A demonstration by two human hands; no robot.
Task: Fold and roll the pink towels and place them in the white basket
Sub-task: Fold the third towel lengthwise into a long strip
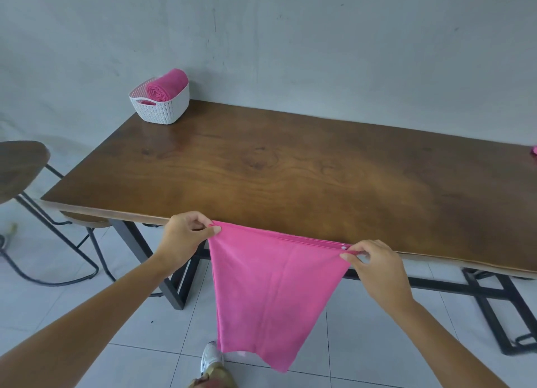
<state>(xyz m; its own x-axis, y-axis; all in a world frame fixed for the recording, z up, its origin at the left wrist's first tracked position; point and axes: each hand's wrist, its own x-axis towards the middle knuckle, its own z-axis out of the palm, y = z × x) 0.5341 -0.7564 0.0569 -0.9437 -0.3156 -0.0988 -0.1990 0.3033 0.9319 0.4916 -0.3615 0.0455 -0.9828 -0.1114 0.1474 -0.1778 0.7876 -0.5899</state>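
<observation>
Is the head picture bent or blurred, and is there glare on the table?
Head view: wide-angle bending curves the table at its near edge; soft sheen on the wood by the white basket, no harsh glare; even light; the pink towel is sharp, the shoe below blurred.

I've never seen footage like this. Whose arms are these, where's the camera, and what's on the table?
No machine here: a person wears one wide camera on the head, looking forward and down, so the arms are their own. The left hand and right hand each pinch a top corner of a pink towel, which hangs before the near edge of the wooden table. At the table's far left corner stands a white basket holding a rolled pink towel.
</observation>
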